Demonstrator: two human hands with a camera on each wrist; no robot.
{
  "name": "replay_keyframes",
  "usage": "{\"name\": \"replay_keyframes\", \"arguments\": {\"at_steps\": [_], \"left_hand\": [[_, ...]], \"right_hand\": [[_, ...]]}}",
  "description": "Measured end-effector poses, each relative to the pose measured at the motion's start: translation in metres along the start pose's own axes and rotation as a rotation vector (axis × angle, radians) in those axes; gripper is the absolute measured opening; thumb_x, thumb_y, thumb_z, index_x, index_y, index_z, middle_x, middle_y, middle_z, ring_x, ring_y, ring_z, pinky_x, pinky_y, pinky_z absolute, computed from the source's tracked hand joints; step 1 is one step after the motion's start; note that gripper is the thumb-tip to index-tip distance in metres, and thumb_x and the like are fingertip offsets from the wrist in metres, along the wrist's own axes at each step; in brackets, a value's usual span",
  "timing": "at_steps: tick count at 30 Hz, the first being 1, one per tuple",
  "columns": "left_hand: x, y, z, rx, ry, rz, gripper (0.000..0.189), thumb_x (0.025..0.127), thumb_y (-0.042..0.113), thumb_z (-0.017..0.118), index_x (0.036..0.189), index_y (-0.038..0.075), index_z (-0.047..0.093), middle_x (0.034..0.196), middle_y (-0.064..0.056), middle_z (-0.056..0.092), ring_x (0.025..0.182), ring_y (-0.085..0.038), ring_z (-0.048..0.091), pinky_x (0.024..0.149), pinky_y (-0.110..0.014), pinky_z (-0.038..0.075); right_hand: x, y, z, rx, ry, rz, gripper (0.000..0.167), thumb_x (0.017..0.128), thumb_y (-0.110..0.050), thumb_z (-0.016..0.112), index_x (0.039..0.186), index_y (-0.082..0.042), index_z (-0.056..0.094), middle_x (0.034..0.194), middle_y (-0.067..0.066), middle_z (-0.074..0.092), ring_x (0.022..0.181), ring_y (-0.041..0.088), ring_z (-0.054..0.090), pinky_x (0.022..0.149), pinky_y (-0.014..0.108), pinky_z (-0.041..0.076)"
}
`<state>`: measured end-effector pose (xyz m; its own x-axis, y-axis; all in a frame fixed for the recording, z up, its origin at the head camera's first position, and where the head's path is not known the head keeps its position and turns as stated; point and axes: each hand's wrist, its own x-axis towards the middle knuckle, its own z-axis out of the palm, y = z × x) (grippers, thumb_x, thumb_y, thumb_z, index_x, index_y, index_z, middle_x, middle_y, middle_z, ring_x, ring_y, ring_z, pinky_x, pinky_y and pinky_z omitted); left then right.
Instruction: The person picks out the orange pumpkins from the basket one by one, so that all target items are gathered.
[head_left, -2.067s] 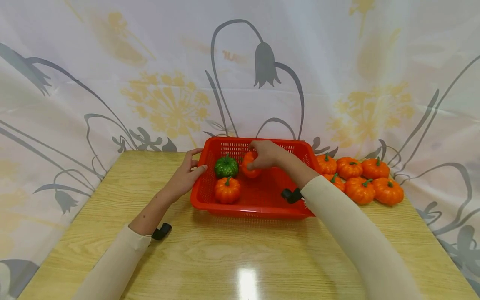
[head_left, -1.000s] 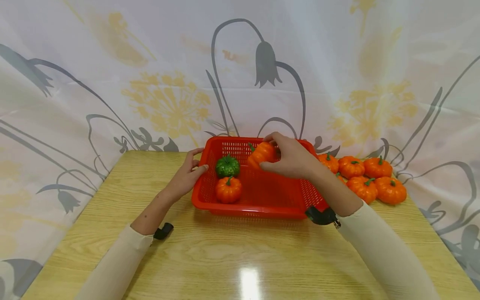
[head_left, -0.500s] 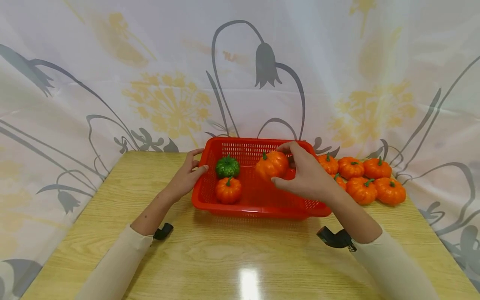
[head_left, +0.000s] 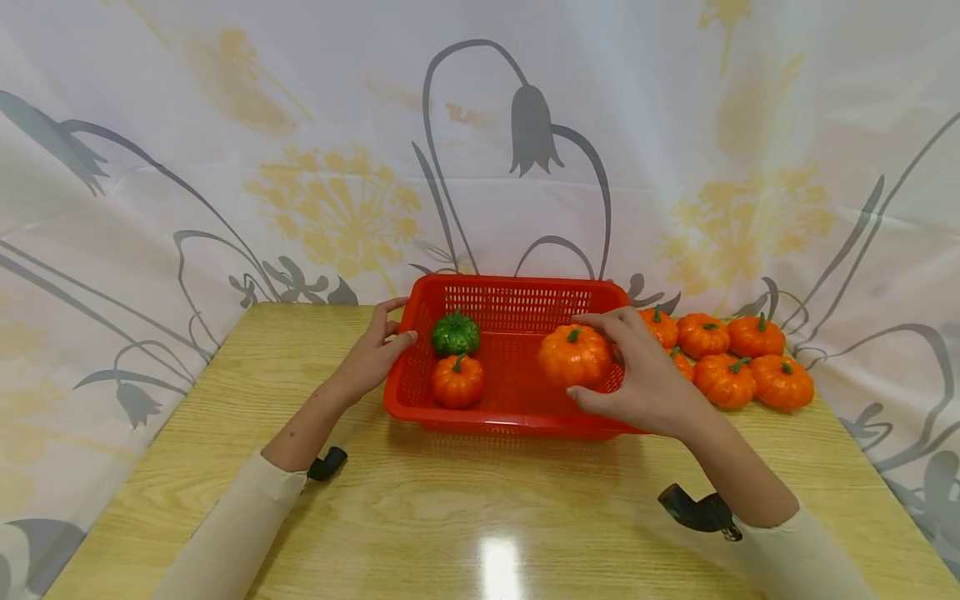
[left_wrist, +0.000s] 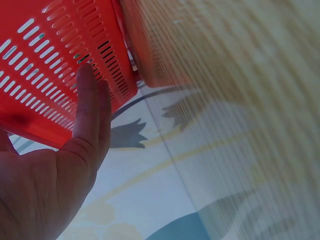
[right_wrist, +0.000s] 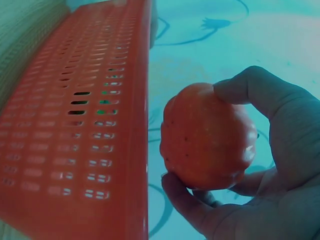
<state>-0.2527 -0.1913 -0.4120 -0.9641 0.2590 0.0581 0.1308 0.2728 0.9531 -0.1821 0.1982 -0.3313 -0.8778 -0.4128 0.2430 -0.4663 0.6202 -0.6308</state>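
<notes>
My right hand (head_left: 645, 375) holds a small orange pumpkin (head_left: 574, 357) over the right half of a red plastic basket (head_left: 517, 419), its stem pointing up. In the right wrist view, thumb and fingers grip the pumpkin (right_wrist: 207, 137) from opposite sides, beyond the basket's rim. My left hand (head_left: 372, 354) holds the basket's left side, its thumb at the rim. In the left wrist view, its fingers (left_wrist: 86, 107) lie along the slotted outer wall. Inside the basket at the left, a green pumpkin (head_left: 455, 335) sits behind another orange pumpkin (head_left: 457, 382).
Several orange pumpkins (head_left: 723, 382) stand in two rows on the wooden table (head_left: 420, 517), right of the basket; my right hand partly covers the nearest ones. A flower-patterned cloth (head_left: 300, 167) hangs close behind the basket.
My right hand has lifted the orange pumpkin from beside the green one and carried it rightward and nearer, turning its stem upward. The left hand stays at the basket's side.
</notes>
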Motion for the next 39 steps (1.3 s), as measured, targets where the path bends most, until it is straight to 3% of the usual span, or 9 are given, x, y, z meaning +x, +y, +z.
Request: {"name": "replay_keyframes", "arguments": {"at_steps": [9, 13, 17, 22, 27, 34, 39], "left_hand": [[0.0, 0.0, 0.0, -0.011, -0.003, -0.002, 0.063, 0.112, 0.02, 0.05, 0.167, 0.016, 0.018, 0.134, -0.032, 0.055, 0.113, -0.046, 0.07, 0.082, -0.046, 0.066], [-0.001, 0.0, -0.001, -0.011, 0.0, 0.004, 0.064, 0.112, 0.019, 0.05, 0.167, 0.014, 0.018, 0.135, -0.033, 0.055, 0.114, -0.047, 0.069, 0.083, -0.047, 0.065], [-0.001, 0.0, -0.002, -0.012, -0.004, 0.008, 0.064, 0.112, 0.019, 0.05, 0.167, 0.013, 0.017, 0.135, -0.035, 0.054, 0.114, -0.049, 0.069, 0.085, -0.049, 0.065], [0.0, -0.001, -0.001, -0.012, -0.008, 0.011, 0.065, 0.111, 0.019, 0.05, 0.167, 0.013, 0.017, 0.135, -0.035, 0.053, 0.113, -0.048, 0.069, 0.085, -0.05, 0.065], [0.001, -0.001, -0.001, -0.01, -0.011, 0.008, 0.064, 0.111, 0.019, 0.05, 0.166, 0.014, 0.018, 0.136, -0.034, 0.054, 0.113, -0.048, 0.07, 0.083, -0.048, 0.065], [0.001, -0.002, -0.001, -0.005, -0.008, 0.001, 0.064, 0.112, 0.019, 0.05, 0.166, 0.014, 0.018, 0.135, -0.033, 0.055, 0.113, -0.046, 0.07, 0.083, -0.046, 0.066], [0.001, -0.002, -0.002, 0.0, -0.008, 0.006, 0.064, 0.112, 0.019, 0.05, 0.166, 0.013, 0.017, 0.135, -0.034, 0.055, 0.113, -0.048, 0.069, 0.084, -0.048, 0.065]], "right_hand": [[-0.019, 0.011, -0.01, -0.042, 0.04, 0.028, 0.077, 0.084, -0.03, 0.091, 0.147, -0.014, 0.05, 0.14, 0.007, 0.056, 0.118, 0.029, 0.061, 0.095, 0.052, 0.057], [-0.025, 0.015, -0.014, 0.004, 0.037, 0.039, 0.077, 0.084, -0.03, 0.093, 0.146, -0.011, 0.05, 0.143, 0.006, 0.057, 0.123, 0.029, 0.062, 0.104, 0.03, 0.054], [-0.032, 0.019, -0.017, 0.041, 0.039, 0.047, 0.076, 0.085, -0.029, 0.093, 0.145, -0.011, 0.05, 0.141, 0.005, 0.057, 0.123, 0.028, 0.062, 0.1, 0.008, 0.047], [-0.041, 0.019, -0.023, -0.011, 0.065, 0.058, 0.078, 0.084, -0.032, 0.093, 0.149, -0.019, 0.053, 0.138, 0.001, 0.062, 0.113, 0.022, 0.066, 0.091, 0.013, 0.051], [-0.053, 0.02, -0.03, -0.08, 0.083, 0.099, 0.079, 0.082, -0.038, 0.094, 0.148, -0.019, 0.055, 0.139, 0.002, 0.064, 0.113, 0.025, 0.067, 0.091, 0.019, 0.05], [-0.066, 0.029, -0.037, -0.087, 0.107, 0.072, 0.078, 0.082, -0.028, 0.095, 0.145, -0.01, 0.052, 0.139, 0.011, 0.062, 0.12, 0.036, 0.066, 0.095, -0.002, 0.037], [-0.074, 0.036, -0.042, -0.094, 0.115, 0.067, 0.079, 0.081, -0.022, 0.095, 0.143, -0.006, 0.049, 0.138, 0.015, 0.059, 0.117, 0.037, 0.064, 0.094, -0.003, 0.037]]}}
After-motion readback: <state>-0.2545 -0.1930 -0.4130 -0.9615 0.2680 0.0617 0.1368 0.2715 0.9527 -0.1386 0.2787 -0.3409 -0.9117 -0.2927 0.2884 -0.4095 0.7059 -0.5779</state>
